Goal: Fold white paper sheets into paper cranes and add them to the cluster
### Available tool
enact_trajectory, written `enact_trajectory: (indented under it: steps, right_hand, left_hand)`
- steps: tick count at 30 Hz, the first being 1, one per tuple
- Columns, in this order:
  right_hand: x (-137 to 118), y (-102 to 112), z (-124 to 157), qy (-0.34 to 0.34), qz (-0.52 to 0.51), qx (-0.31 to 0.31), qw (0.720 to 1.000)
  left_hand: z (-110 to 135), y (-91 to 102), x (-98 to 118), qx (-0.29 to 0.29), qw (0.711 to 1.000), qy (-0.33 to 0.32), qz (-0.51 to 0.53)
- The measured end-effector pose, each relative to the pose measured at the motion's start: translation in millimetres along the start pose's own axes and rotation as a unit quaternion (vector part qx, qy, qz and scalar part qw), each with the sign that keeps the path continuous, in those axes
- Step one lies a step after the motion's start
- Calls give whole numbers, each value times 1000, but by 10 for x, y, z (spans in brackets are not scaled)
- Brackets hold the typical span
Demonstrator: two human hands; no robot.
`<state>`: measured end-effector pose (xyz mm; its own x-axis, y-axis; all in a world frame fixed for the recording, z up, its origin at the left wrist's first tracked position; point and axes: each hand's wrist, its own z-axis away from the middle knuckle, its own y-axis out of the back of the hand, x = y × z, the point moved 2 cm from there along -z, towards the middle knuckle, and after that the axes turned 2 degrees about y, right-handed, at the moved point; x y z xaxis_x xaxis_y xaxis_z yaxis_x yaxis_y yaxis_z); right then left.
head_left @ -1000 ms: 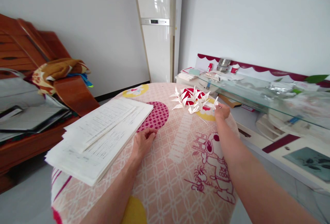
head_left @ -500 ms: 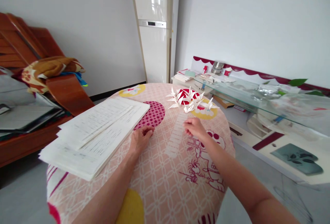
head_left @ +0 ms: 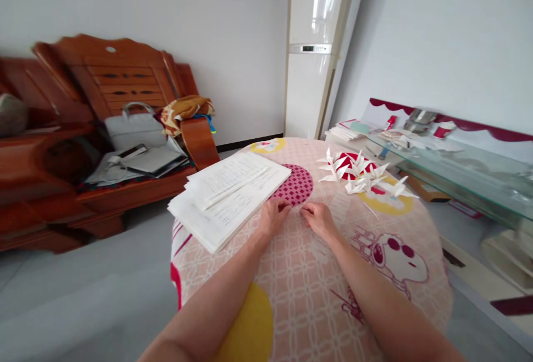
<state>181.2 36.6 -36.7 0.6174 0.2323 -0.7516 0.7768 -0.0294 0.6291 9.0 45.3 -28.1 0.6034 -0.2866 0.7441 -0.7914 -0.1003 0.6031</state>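
My left hand (head_left: 276,216) rests low over the table beside the near right edge of a stack of written paper sheets (head_left: 233,212), fingers curled together. Close to its right, my right hand (head_left: 320,219) has thumb and fingertips pinched. A small gap separates the two hands; anything between their fingertips is too small to make out. Just beyond my right hand lies a clear ruler (head_left: 342,206), faint against the cloth and partly covered by the hand. Several folded white paper cranes (head_left: 362,176) stand grouped at the far right of the table.
A patterned pink tablecloth (head_left: 300,295) covers the round table. Right of it stands a glass-topped cabinet (head_left: 458,167) with cups and papers. A wooden sofa (head_left: 125,81) holding a bag and folders is at left, a tall white appliance (head_left: 310,90) behind.
The view has turned left, so the sofa shows more fully. My right hand has come away from the ruler toward my left hand, which stays by the paper stack.
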Motion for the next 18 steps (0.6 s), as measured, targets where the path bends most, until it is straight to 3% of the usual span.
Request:
enact_trajectory:
  steps: [8, 14, 18]
  right_hand:
    - [93, 42, 23, 28, -43, -23, 998]
    - [100, 60, 26, 3, -46, -29, 999]
    - [104, 70, 30, 1, -64, -32, 997]
  left_hand:
    - [-176, 458, -296, 115, 986, 104, -65]
    - [-181, 691, -373, 124, 975, 119, -141]
    - [-240, 1014, -512, 125, 948, 143, -257]
